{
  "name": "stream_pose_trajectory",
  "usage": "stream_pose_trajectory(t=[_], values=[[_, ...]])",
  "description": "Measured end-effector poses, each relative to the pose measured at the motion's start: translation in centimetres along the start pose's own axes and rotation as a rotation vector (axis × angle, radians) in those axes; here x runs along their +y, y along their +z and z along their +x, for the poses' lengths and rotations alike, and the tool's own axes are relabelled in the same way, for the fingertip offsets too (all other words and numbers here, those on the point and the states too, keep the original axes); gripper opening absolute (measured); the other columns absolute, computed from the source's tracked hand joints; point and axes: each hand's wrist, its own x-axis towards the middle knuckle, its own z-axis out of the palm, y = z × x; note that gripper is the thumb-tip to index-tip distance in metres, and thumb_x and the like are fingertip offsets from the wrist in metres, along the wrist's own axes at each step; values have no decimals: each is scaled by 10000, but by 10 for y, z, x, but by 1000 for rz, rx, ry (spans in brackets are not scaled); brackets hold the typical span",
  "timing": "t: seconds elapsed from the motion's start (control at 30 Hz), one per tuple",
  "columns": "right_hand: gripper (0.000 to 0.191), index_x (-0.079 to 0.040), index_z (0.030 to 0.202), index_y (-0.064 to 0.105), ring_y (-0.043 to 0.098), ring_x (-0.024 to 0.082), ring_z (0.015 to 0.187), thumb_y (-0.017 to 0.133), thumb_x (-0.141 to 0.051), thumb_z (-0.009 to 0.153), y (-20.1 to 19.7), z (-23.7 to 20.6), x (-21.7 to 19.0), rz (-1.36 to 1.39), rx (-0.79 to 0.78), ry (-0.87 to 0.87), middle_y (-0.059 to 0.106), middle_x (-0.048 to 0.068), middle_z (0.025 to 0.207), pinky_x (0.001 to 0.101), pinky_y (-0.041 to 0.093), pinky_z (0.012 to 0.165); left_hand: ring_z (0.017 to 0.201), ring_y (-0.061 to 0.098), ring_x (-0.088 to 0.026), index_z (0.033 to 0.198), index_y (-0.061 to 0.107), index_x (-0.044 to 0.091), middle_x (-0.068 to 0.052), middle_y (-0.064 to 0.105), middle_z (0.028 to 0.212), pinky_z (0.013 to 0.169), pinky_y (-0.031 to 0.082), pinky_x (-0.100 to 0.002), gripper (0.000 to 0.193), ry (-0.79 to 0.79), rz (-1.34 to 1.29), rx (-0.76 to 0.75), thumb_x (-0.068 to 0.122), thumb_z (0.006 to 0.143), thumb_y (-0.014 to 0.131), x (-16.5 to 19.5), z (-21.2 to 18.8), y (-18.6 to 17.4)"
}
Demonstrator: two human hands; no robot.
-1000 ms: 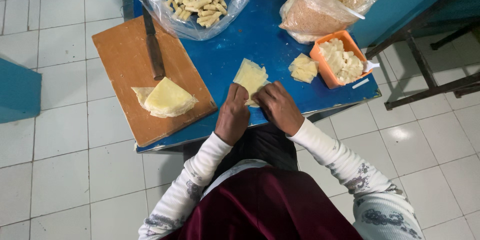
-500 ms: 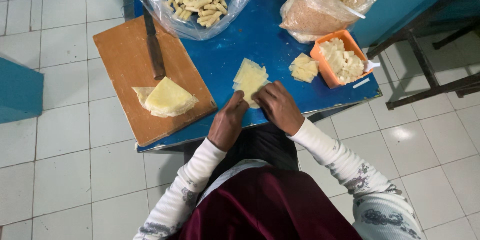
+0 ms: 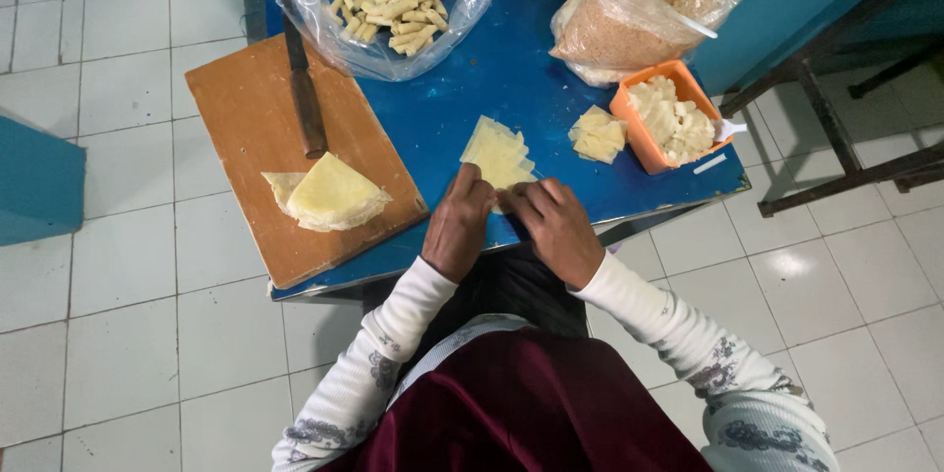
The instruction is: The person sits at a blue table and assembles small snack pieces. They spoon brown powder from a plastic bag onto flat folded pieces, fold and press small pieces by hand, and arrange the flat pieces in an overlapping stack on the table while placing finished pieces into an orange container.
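Note:
A pale yellow square pastry wrapper (image 3: 498, 149) lies on the blue table (image 3: 462, 98). My left hand (image 3: 455, 224) and my right hand (image 3: 559, 228) rest side by side at its near edge, fingers curled on the wrapper's lower end. What lies under the fingers is hidden. A small stack of cut wrappers (image 3: 597, 134) sits just right of it, beside an orange tub (image 3: 629, 116) of pale filling pieces.
A wooden board (image 3: 256, 128) at the left carries a knife (image 3: 305, 98) and a folded stack of round wrappers (image 3: 329, 195). At the back stand a clear bag of finished rolls (image 3: 393, 0) and a bag of crumbs (image 3: 639, 10). White tiled floor surrounds the table; a dark metal frame (image 3: 836, 98) is at the right.
Both hands have stayed at the wrapper's near edge, with the fingers shifting slightly closer together. Nothing else has moved.

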Motion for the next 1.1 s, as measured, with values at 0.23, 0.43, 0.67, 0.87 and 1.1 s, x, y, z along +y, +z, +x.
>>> stream_pose_trajectory(t=[0.23, 0.43, 0.67, 0.87, 1.1], values=[[539, -114, 1444, 596, 515, 233, 1071, 601, -69, 908, 12, 1, -2, -185, -95, 89, 569, 31, 1278, 360, 442, 854, 1054, 610, -414, 1133, 573, -61, -238, 486, 1249, 848, 533, -450, 160, 4, -20, 103, 6, 988, 580, 2, -9, 0], [578, -182, 1505, 545, 485, 291, 1020, 603, -62, 943, 24, 29, 21, -181, -119, 95, 521, 80, 1314, 407, 401, 836, 1160, 594, -368, 1305, 614, 12, -204, 517, 1309, 880, 538, -415, 422, 16, 260, -39, -38, 887, 596, 12, -32, -3], [710, -188, 1572, 475, 520, 243, 1034, 637, -2, 906, 11, 48, 34, 188, -144, 20, 629, 28, 1159, 418, 401, 917, 1278, 546, -336, 1330, 614, 23, -152, 549, 1371, 1027, 509, -413, 505, 104, 280, -27, -30, 828, 606, 9, -41, 1], [635, -196, 1543, 474, 658, 169, 882, 717, -191, 956, 5, 90, 38, 421, -230, 185, 723, 31, 980, 375, 517, 861, 1274, 540, -332, 1336, 617, 20, -150, 562, 1346, 1034, 506, -414, 534, 108, 309, -40, -45, 806, 602, 8, -40, 2], [428, -130, 1557, 462, 688, 186, 1249, 584, -249, 1165, -32, 174, 63, 848, 334, 57, 661, 115, 1400, 346, 569, 1084, 1250, 550, -316, 1318, 659, 71, -138, 571, 1313, 976, 534, -401, 531, 90, 318, -17, -53, 802, 623, 12, -40, 1]])
